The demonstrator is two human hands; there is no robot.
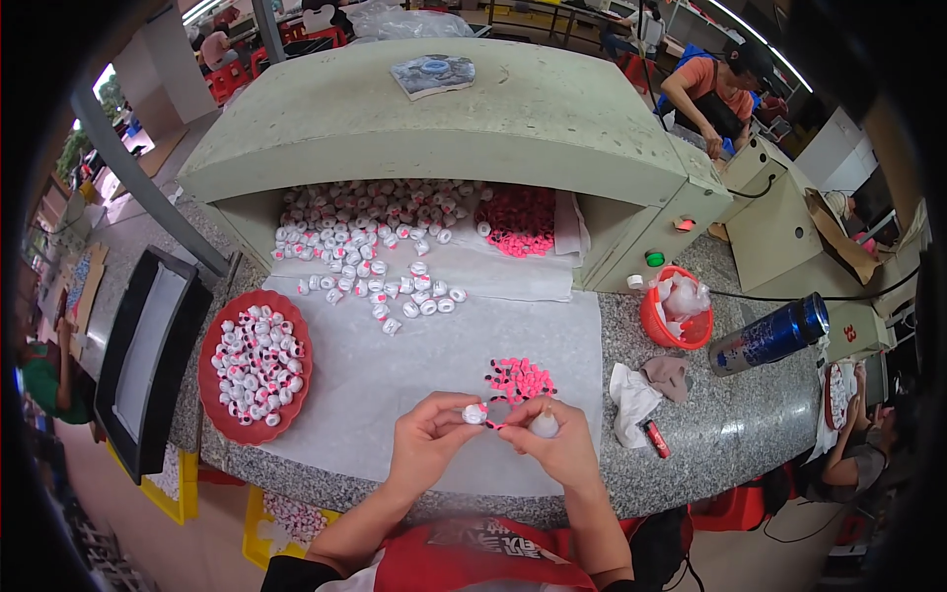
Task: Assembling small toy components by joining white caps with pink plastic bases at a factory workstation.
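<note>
Above the white paper (335,395), my left hand (430,434) pinches a small white rounded figure piece (474,413) with pink marks. My right hand (560,449) is closed around a small whitish bottle (544,424) with a narrow tip. Its thumb and forefinger are at a tiny pink and black piece (492,425), close beside the white piece; whether the two touch, I cannot tell. Just beyond my hands lies a pile of small pink and black pieces (523,379).
White pieces (370,222) and pink pieces (523,217) fill the opening of a pale green metal box (424,148). A red dish (212,365) of white pieces and a black tray (148,355) stand left. Rightward are an orange basket (681,335), cloths (636,405) and a blue bottle (769,335).
</note>
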